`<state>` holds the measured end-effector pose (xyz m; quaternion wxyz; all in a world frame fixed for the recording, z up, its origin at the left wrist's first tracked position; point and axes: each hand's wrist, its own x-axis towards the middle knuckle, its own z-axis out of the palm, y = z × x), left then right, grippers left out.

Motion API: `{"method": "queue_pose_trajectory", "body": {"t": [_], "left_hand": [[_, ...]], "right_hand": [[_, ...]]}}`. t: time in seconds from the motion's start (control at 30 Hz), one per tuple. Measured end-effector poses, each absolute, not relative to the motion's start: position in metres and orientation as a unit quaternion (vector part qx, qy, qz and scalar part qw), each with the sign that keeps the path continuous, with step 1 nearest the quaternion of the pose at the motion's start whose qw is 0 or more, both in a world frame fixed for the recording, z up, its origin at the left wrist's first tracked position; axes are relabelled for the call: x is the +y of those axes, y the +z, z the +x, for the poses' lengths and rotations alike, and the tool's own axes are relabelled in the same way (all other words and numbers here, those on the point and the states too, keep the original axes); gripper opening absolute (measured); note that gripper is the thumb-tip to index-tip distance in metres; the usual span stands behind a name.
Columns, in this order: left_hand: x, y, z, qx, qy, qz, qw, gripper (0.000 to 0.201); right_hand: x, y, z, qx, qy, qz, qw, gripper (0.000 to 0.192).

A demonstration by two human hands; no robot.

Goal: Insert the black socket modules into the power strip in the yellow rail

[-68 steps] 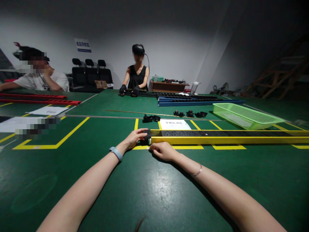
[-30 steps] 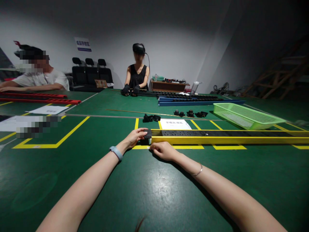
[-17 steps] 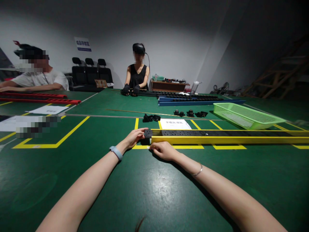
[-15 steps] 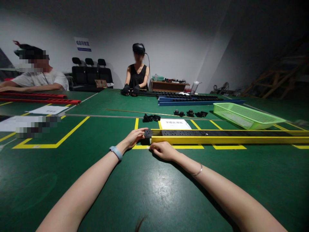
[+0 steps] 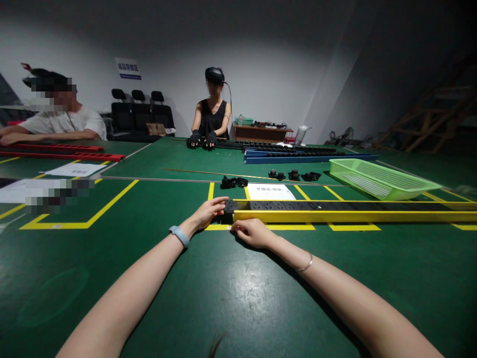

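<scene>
Block [image 5: 230, 205] now deeper into yellow rail [image 5: 335, 216]; left hand [image 5: 207, 213] fingertips push toward 3 o'clock, keep level; right hand [image 5: 253, 232] curled, steadying rail end.

Long yellow rail [image 5: 350, 216] lying flat on the table, black modules [image 5: 290, 205] lined inside its channel

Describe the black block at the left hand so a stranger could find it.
On the green table lies a long yellow rail. The black block sits at its near-left end, touched by the left hand; other black pieces lie loose farther back.
</scene>
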<state>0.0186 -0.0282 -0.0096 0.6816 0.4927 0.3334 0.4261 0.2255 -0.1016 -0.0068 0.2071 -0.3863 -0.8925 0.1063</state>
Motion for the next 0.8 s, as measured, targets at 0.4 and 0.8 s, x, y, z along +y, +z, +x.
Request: {"method": "queue_pose_trajectory", "body": {"t": [0.4, 0.8], "left_hand": [[-0.0277, -0.0127, 0.0192, 0.316, 0.434, 0.506, 0.675, 0.044], [-0.0291, -0.0122, 0.0210, 0.351, 0.437, 0.529, 0.637, 0.039]], "right_hand": [[-0.1021, -0.0057, 0.2246, -0.892, 0.102, -0.387, 0.208, 0.022], [-0.1021, -0.0053, 0.2245, -0.891, 0.095, -0.394, 0.205, 0.021]]}}
